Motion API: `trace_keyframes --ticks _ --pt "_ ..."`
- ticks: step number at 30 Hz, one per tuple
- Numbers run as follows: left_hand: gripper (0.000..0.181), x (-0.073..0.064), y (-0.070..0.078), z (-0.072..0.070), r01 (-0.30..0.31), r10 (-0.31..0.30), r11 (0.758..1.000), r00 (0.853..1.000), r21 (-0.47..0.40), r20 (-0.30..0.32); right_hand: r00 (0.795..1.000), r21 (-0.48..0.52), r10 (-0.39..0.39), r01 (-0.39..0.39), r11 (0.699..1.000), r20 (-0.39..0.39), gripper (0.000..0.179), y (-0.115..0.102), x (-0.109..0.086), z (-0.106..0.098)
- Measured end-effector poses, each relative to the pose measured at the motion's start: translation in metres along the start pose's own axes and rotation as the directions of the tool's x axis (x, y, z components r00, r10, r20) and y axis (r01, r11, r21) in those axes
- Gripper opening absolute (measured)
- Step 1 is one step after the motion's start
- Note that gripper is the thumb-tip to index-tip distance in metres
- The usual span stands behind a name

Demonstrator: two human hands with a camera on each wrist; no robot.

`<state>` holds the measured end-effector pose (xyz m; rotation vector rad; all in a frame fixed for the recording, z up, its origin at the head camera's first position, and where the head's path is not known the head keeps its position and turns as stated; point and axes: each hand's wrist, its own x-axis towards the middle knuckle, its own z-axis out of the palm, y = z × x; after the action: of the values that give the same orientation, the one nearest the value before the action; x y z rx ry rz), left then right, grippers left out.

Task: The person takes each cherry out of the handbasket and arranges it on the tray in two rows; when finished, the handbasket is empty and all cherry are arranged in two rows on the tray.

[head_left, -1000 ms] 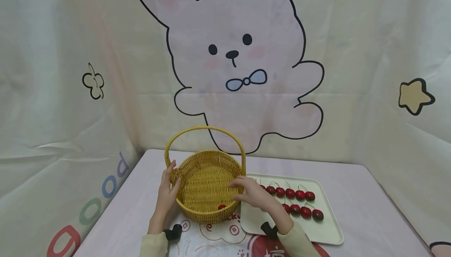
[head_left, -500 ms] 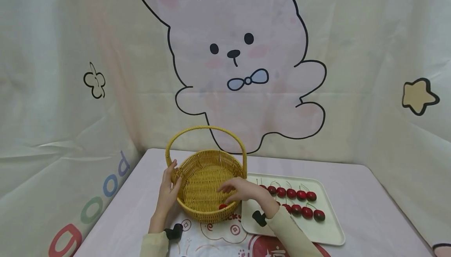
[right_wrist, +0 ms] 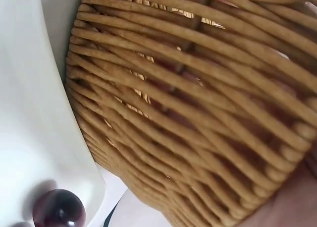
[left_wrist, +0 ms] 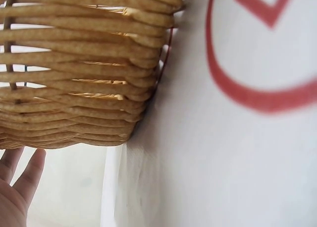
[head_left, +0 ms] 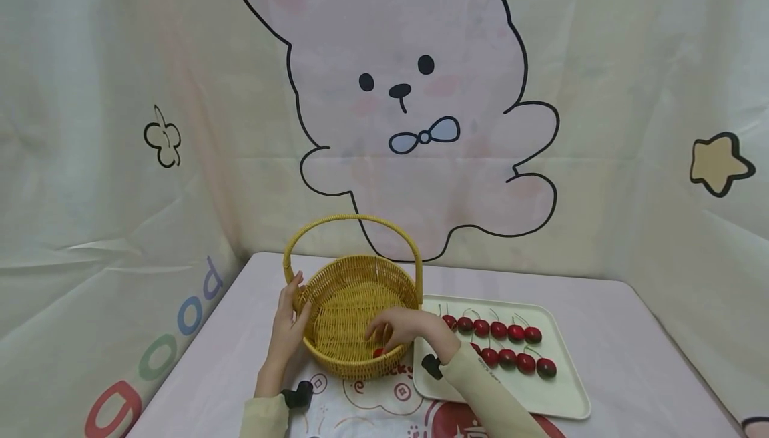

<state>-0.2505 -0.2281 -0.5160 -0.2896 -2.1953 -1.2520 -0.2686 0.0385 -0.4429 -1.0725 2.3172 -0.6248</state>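
Note:
A yellow woven basket (head_left: 336, 318) with a tall arched handle stands on the table, tilted so that its inside faces me. My left hand (head_left: 287, 324) rests against its left side by the handle's foot, thumb and fingers nearly straight; in the left wrist view, two fingertips (left_wrist: 34, 162) touch the weave. My right hand (head_left: 399, 326) reaches over the right rim into the basket. Its fingers bend down around a single red cherry (head_left: 378, 352) near the front wall, with a gap between finger and thumb. In the right wrist view the basket wall (right_wrist: 188, 98) hides most of the hand.
Right of the basket lies a cream tray (head_left: 565, 394) bearing two rows of stemmed dark-red cherries (head_left: 506, 358). My right forearm crosses the tray's left part. Under the basket's front is a white cloth (head_left: 360, 418) with red print. Printed curtains enclose the back and sides.
My right hand has moved left and down from the basket's right rim, its fingers now at the cherry. The left hand and basket keep their places.

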Motion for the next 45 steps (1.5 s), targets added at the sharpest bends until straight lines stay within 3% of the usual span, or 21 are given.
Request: trace_keyframes --ticks 6,11,19,32,45 --pt "0.064 0.000 0.001 0.000 -0.005 0.005 1.000 1.000 0.003 0.010 0.999 -0.069 -0.044 0.044 0.997 0.004 0.026 0.003 0.006 0.004" --pt "0.064 0.000 0.002 -0.001 -0.005 0.005 1.000 1.000 0.001 0.012 0.999 -0.109 -0.029 0.026 0.994 -0.026 0.024 0.003 0.008 0.007" --pt "0.067 0.000 0.001 0.000 -0.017 0.017 1.000 1.000 -0.005 -0.006 0.997 -0.105 -0.001 -0.007 0.994 -0.071 0.020 0.000 0.006 0.008" --pt "0.066 0.001 0.003 -0.001 -0.002 0.002 1.000 1.000 -0.003 0.007 0.983 -0.145 -0.047 0.021 0.989 -0.178 0.023 0.002 0.003 0.009" --pt "0.064 0.000 0.002 0.000 0.003 -0.003 1.000 1.000 -0.008 -0.002 0.966 -0.124 -0.039 0.007 0.992 -0.257 0.018 0.002 0.002 0.011"
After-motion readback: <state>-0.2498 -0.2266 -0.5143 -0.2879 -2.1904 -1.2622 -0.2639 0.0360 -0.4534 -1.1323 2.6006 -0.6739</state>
